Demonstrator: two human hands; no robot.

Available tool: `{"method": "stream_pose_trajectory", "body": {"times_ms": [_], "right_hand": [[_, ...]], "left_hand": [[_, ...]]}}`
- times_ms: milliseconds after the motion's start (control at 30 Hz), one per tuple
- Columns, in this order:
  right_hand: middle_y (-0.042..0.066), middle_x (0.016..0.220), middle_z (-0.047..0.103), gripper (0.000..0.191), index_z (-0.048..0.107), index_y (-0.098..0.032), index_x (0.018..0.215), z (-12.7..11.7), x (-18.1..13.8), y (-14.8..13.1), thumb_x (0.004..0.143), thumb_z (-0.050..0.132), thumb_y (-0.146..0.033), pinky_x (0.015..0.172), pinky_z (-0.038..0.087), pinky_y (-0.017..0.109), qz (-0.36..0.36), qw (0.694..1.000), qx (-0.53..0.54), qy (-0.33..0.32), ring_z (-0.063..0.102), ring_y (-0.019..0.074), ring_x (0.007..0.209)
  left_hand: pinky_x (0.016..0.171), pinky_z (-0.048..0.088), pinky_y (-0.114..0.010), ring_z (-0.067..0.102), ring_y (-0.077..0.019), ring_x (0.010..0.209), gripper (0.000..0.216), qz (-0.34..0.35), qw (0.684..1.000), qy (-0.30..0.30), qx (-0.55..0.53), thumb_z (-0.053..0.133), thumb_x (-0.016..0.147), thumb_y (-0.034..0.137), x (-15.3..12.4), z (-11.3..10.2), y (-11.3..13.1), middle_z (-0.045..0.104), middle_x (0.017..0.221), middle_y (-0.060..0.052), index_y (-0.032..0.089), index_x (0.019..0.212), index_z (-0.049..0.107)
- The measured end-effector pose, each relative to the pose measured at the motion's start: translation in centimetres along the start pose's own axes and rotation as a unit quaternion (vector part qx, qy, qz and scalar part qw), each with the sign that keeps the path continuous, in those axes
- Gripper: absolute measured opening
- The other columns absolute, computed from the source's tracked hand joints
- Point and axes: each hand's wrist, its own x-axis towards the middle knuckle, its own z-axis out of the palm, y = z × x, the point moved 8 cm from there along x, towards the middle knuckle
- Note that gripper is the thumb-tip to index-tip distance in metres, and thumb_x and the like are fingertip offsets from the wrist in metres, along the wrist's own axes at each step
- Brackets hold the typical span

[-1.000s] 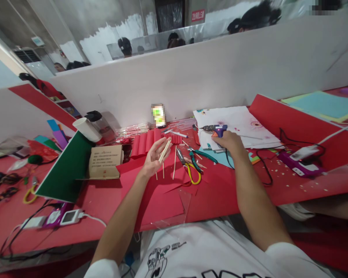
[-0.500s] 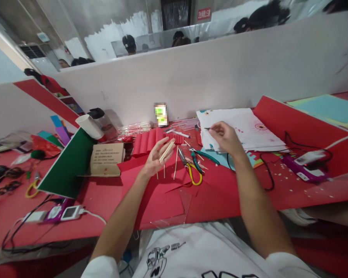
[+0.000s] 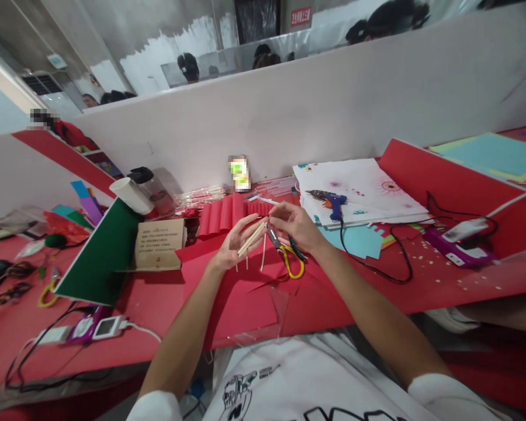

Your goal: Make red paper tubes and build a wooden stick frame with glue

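Observation:
My left hand (image 3: 236,242) is closed round a small bundle of pale wooden sticks (image 3: 251,241), held tilted above the red paper. My right hand (image 3: 294,224) meets it at the sticks' upper end, with thumb and fingertips pinched there. How many sticks each hand grips is hard to make out. Below, more thin sticks (image 3: 263,257) lie on red paper sheets (image 3: 241,307). Yellow-handled scissors (image 3: 294,263) lie just under my right hand. A blue glue gun (image 3: 331,202) rests farther right on a white patterned sheet (image 3: 363,181), apart from both hands.
Rolled red paper (image 3: 221,215) and a lit phone (image 3: 239,173) stand behind the hands. On the left are a cardboard box (image 3: 160,244) and a green board (image 3: 99,257). The glue gun's black cord (image 3: 390,278) loops across the table at right.
My right hand has come away from the glue gun on the white sheet and moved left to the sticks. My left hand still holds the sticks in about the same place.

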Motion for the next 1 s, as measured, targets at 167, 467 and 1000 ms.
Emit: {"method": "stream_pose_trajectory", "body": {"times_ms": [167, 467, 1000], "right_hand": [[-0.002, 0.077, 0.068, 0.039, 0.067, -0.021, 0.088, 0.0, -0.1, 1.5, 0.066, 0.093, -0.04, 0.054, 0.047, 0.022, 0.071, 0.996, 0.06, -0.003, 0.065, 0.0126, 0.069], [0.0, 0.081, 0.072, 0.04, 0.065, -0.02, 0.085, 0.0, -0.1, 2.9, 0.063, 0.095, -0.035, 0.053, 0.047, 0.02, 0.121, 0.985, 0.119, -0.003, 0.071, 0.0137, 0.073], [-0.004, 0.071, 0.063, 0.035, 0.067, -0.022, 0.078, 0.5, -0.1, 1.1, 0.064, 0.093, -0.041, 0.051, 0.045, 0.021, 0.051, 0.997, 0.063, 0.005, 0.058, 0.0101, 0.063]], "left_hand": [[0.123, 0.036, -0.045, 0.044, -0.0371, 0.148, 0.112, 0.007, 1.0, -0.013, 0.007, 0.096, 0.049, 0.059, 0.2, 0.1, 0.1, 0.04, 0.164, -0.016, 0.03, 0.147, 0.051], [0.12, 0.039, -0.045, 0.042, -0.0385, 0.149, 0.111, 0.002, 1.0, -0.001, 0.026, 0.096, 0.05, 0.059, 0.3, -0.2, -0.1, 0.038, 0.165, -0.017, 0.028, 0.147, 0.051], [0.118, 0.044, -0.04, 0.044, -0.0386, 0.148, 0.113, -0.013, 1.0, -0.007, 0.025, 0.097, 0.051, 0.056, 0.0, -0.7, -0.1, 0.038, 0.164, -0.017, 0.025, 0.15, 0.052]]}}
